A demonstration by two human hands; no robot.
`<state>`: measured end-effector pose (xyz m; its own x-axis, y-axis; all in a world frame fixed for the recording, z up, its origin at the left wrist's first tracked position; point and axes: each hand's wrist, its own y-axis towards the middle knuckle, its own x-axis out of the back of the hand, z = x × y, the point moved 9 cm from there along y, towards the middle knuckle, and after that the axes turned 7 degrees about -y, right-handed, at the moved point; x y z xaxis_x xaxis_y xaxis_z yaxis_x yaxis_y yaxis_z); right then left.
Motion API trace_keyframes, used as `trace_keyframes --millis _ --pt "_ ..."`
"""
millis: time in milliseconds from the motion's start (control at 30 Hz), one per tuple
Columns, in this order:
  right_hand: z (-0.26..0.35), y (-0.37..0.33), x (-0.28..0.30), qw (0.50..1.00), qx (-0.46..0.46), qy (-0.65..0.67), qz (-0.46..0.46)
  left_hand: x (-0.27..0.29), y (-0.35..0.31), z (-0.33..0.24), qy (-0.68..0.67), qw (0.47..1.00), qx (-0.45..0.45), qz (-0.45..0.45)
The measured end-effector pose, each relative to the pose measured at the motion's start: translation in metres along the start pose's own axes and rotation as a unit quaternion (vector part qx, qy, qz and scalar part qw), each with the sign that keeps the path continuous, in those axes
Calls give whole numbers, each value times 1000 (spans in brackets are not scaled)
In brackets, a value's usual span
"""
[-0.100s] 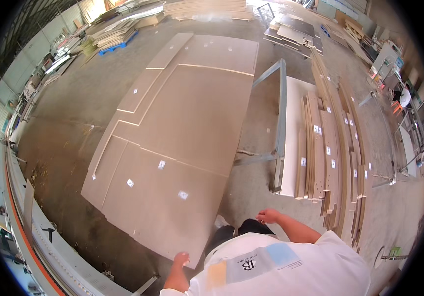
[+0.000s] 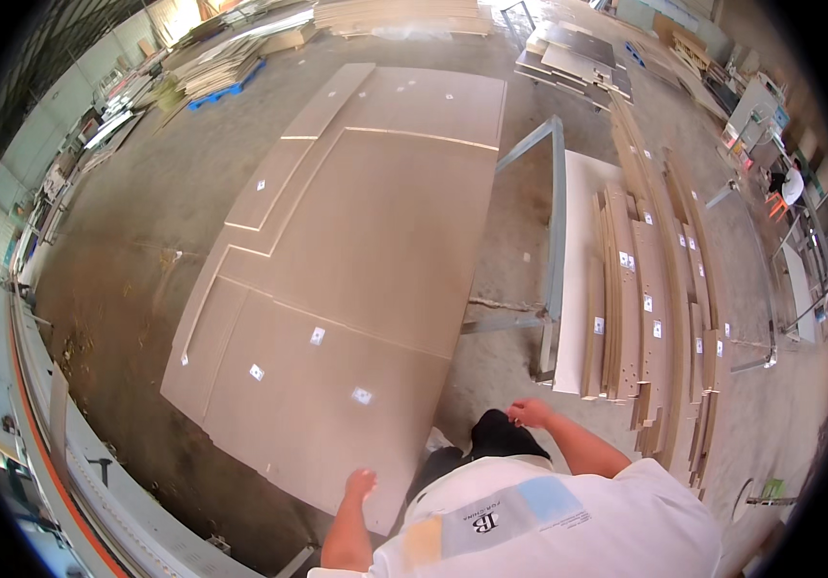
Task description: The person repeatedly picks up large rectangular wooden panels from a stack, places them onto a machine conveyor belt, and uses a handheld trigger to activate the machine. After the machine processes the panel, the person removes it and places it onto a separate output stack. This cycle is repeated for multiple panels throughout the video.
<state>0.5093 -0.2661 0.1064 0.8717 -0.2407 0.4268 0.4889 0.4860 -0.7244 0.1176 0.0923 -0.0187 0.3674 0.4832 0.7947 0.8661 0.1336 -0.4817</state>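
Large brown boards [image 2: 385, 222] lie flat in front of me, cut into several panels with pale edges. My left hand [image 2: 361, 482] is over their near end, and whether it touches the surface I cannot tell. Its fingers look loosely bent, with nothing visible in them. Beside my right thigh, away from the boards, is my right hand [image 2: 528, 413], fingers relaxed and holding nothing I can see. A white label [image 2: 362, 395] sticks to the nearest panel, and a second label [image 2: 318, 335] lies just beyond it.
To the right, long narrow strips [image 2: 641, 289] are stacked by a grey metal frame [image 2: 557, 222]. A long machine with an orange stripe [image 2: 33, 433] runs along the left. Stacked sheets on a blue pallet [image 2: 226, 82] stand far left. A person [image 2: 792, 183] sits far right.
My left hand has moved up and slightly forward over the board. My right hand has shifted slightly right, and the view has tilted a little.
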Motion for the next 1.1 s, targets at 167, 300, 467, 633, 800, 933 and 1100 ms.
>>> trace_keyframes --millis 167,300,467,633,800,933,1100 --pt "58 65 56 983 -10 181 -13 78 139 -16 -366 927 49 -66" --pt "83 156 100 983 -3 182 20 163 248 -103 -139 985 -5 107" --pt "137 289 207 966 29 251 -49 242 374 -97 -123 965 131 189" --pt "181 408 371 968 -6 219 -124 311 566 -61 -71 971 155 169" --pt "160 567 496 926 30 317 -204 384 727 -66 -4 996 81 45" --pt "124 627 603 899 11 309 -311 431 776 -123 46 989 112 89" --pt "114 720 728 873 -77 167 -452 444 779 -117 59 978 156 122"
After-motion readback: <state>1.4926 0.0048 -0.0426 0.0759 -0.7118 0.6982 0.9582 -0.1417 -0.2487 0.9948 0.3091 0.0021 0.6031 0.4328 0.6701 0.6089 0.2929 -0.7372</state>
